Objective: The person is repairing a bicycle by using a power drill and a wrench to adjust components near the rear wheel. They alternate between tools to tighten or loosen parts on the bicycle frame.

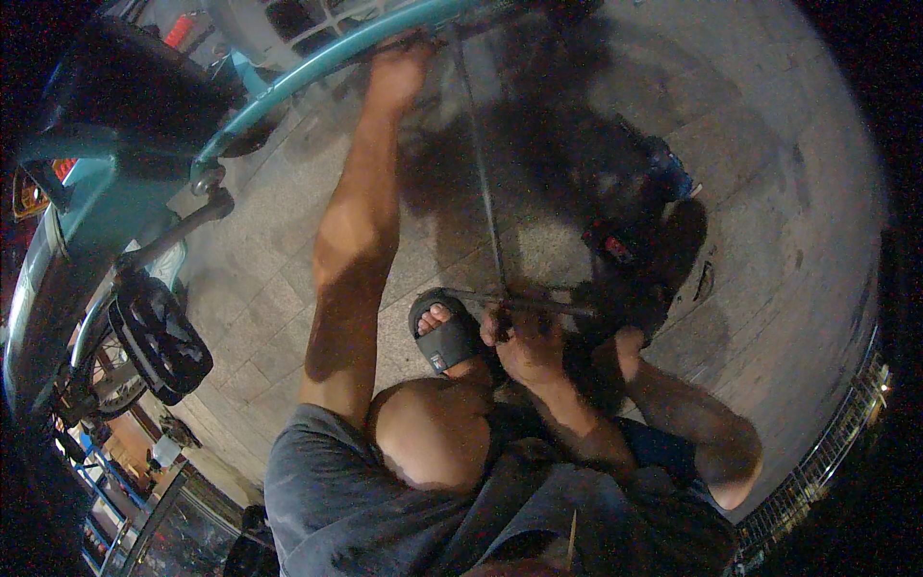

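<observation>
My right hand [530, 346] is closed around the crossbar of a long T-handle wrench [484, 173], low between my knees. The wrench's thin metal shaft runs away from me, up to the shadowed area beside a teal curved frame tube [303, 76]. Up at that tube is my left hand [400, 76], arm stretched out. Its fingers are blurred and dark, so what they grip cannot be made out. The tube belongs to a pedal cycle or electric scooter, whose crank arm [173, 234] and black pedal [159, 339] show at the left.
Grey paving [252, 288] lies beneath. My foot wears a dark slide sandal [440, 332]. Beyond my other foot is a dark shape with a red patch [618, 249], and a blue object [670, 173] farther off. A metal rack or fence [829, 447] curves along the lower right.
</observation>
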### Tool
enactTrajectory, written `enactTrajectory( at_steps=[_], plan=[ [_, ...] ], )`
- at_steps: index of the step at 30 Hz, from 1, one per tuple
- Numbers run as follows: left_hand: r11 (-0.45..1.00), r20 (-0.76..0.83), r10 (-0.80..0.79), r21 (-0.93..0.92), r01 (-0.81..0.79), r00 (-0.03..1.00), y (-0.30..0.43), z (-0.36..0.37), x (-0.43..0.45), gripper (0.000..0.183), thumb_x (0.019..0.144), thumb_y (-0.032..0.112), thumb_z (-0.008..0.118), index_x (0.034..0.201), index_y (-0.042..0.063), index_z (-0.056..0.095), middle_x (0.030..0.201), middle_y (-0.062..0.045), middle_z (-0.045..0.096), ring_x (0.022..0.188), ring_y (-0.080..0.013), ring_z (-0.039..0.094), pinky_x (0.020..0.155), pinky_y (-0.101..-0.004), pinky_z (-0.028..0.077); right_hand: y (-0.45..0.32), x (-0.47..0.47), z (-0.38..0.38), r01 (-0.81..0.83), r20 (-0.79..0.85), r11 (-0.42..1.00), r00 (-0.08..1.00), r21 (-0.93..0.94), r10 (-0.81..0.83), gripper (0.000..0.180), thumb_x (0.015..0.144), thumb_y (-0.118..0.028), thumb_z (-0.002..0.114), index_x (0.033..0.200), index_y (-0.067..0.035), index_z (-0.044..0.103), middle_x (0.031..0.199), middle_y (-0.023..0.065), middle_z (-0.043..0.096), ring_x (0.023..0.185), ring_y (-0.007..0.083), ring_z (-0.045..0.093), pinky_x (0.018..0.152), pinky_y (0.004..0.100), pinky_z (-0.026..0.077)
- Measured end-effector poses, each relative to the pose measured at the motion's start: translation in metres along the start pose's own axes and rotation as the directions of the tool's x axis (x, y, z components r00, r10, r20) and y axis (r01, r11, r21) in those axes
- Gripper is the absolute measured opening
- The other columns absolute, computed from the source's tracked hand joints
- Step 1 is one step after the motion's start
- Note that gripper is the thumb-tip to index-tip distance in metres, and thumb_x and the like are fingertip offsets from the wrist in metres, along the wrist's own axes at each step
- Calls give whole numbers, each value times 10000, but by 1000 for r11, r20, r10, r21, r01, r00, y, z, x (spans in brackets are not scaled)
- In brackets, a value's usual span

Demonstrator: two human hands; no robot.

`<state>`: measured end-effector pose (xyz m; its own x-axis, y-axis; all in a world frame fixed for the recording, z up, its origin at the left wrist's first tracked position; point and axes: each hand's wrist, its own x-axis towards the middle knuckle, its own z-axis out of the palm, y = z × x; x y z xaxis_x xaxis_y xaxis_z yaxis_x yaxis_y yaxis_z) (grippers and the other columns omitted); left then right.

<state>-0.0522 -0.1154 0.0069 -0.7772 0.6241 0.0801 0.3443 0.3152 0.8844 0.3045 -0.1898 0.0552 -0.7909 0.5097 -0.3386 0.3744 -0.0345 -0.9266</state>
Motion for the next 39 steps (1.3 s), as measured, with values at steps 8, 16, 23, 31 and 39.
enactTrajectory(
  at_steps=[8, 16, 23, 31, 39],
  plan=[
    [986, 29, -20, 168, 15, 999, 2, 0, -3, 213, 849, 206, 546, 1021, 159, 663, 1114, -122, 596, 1049, -291, 546, 905, -356, 435, 18, 20, -25, -76, -350, 992, 936, -97, 38, 320, 945, -336, 455, 1077, -50, 512, 956, 66, 591, 879, 170, 580, 704, 278, 507],
    [885, 129, 244, 376, -275, 961, -16, 1, -4, 316, 830, 148, 505, 1128, 172, 609, 1139, -137, 589, 1053, -291, 558, 904, -395, 447, 16, 22, -59, -149, -437, 983, 881, 103, 180, 354, 835, -164, 597, 1151, -25, 515, 1016, 137, 587, 855, 258, 588, 742, 365, 497],
    [985, 103, 32, 165, -49, 994, 4, 5, -11, 349, 871, 317, 447, 1065, 80, 614, 981, -189, 634, 900, -343, 602, 826, -439, 461, 10, 30, -58, -51, -664, 962, 714, 268, 222, 424, 886, -222, 551, 1220, 13, 435, 1111, 189, 532, 999, 268, 535, 833, 374, 463],
    [910, 195, 90, 382, -160, 977, 0, 8, -5, 267, 841, 132, 514, 1093, 98, 593, 1070, -132, 602, 988, -307, 554, 857, -404, 438, 35, 26, -88, -164, -517, 911, 853, -378, -61, 352, 923, -218, 482, 1190, 11, 485, 1152, 190, 546, 1039, 326, 525, 891, 379, 439],
    [990, 47, 70, 119, -75, 996, -38, 20, 3, 200, 860, 196, 554, 967, 64, 660, 859, -62, 654, 808, -193, 591, 706, -339, 463, 22, 27, -71, 22, -426, 945, 889, -327, -169, 323, 914, -229, 497, 1154, -13, 514, 1080, 175, 573, 956, 283, 552, 811, 367, 459]
  ],
)
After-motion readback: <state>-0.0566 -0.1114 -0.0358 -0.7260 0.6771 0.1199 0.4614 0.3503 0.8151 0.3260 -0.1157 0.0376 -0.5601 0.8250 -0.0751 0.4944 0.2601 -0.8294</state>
